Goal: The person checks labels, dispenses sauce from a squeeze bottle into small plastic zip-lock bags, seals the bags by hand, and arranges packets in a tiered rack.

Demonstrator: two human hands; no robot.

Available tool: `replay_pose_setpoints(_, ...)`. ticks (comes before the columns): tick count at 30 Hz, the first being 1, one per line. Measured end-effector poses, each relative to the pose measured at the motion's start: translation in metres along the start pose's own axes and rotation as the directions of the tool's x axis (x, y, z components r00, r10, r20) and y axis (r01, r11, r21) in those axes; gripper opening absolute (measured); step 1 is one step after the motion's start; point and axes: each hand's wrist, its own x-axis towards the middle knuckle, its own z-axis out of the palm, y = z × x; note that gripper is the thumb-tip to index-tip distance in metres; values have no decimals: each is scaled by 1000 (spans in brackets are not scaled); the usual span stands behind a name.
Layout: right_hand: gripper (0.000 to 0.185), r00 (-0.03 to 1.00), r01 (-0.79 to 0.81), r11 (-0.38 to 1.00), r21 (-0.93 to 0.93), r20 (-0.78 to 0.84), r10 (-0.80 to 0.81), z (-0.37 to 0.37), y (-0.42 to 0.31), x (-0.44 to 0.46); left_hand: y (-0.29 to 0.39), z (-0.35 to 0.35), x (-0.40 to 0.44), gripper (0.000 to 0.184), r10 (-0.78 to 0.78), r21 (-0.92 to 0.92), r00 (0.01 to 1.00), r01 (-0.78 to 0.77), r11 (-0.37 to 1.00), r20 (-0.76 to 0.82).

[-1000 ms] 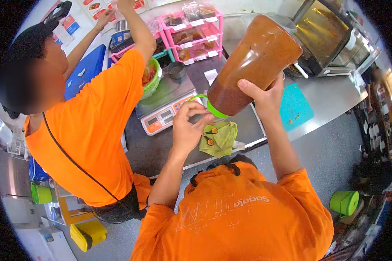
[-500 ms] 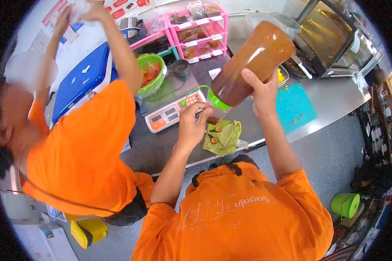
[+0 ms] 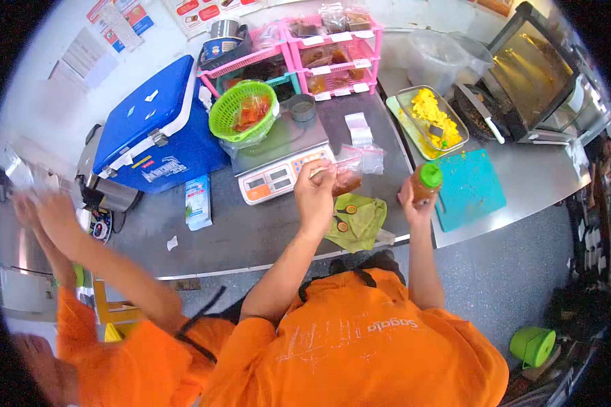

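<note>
My left hand (image 3: 316, 198) pinches the top of a small clear zip bag (image 3: 348, 178) with reddish-brown sauce in its bottom. The bag hangs in front of the digital scale (image 3: 278, 180), above a green cloth (image 3: 364, 227) on which orange-handled scissors (image 3: 346, 218) lie. Wrapped around a sauce bottle (image 3: 426, 193) is my right hand (image 3: 414, 205). This bottle stands upright, its green cap (image 3: 430, 175) on top, near the left edge of the turquoise cutting board (image 3: 472, 186). More small bags (image 3: 370, 159) lie on the counter behind the held bag.
A green basket (image 3: 227, 112) and a dark cup (image 3: 301, 108) sit on the scale. Behind are pink racks (image 3: 379, 51) and a blue cooler (image 3: 163, 129). At right are a tray of yellow pieces (image 3: 455, 146) and a knife (image 3: 485, 119). A co-worker's blurred arms (image 3: 108, 264) reach in from the left.
The bottle went from tipped, cap down over the bag, to upright and lower at the right. My left hand still holds the bag. The co-worker's arms came down from the wall.
</note>
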Motion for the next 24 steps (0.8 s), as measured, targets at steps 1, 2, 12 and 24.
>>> replay_pose_setpoints(1, 71, 1000, 1, 999, 50, 1, -1, 3, 1, -9, 1, -2, -2, 15, -16, -18, 1000, 16, 1000, -10)
replay_pose_setpoints(2, 73, 1000, 1, 998, 57, 24, -3, 2, 7, -16, 2, -5, -5, 16, -34, -35, 999, 33, 999, -16)
replay_pose_setpoints(12, 7, 792, 591, -268, -761, 610, 13, 72, 179, -133, -3, -15, -52, 8, -118, 190, 983, 90, 978, 140)
replay_pose_setpoints(24, 5, 734, 679, -47, -733, 678, 23, 111, 190, -142, 20, 10, -48, 13, 121, 249, 981, -157, 956, 155)
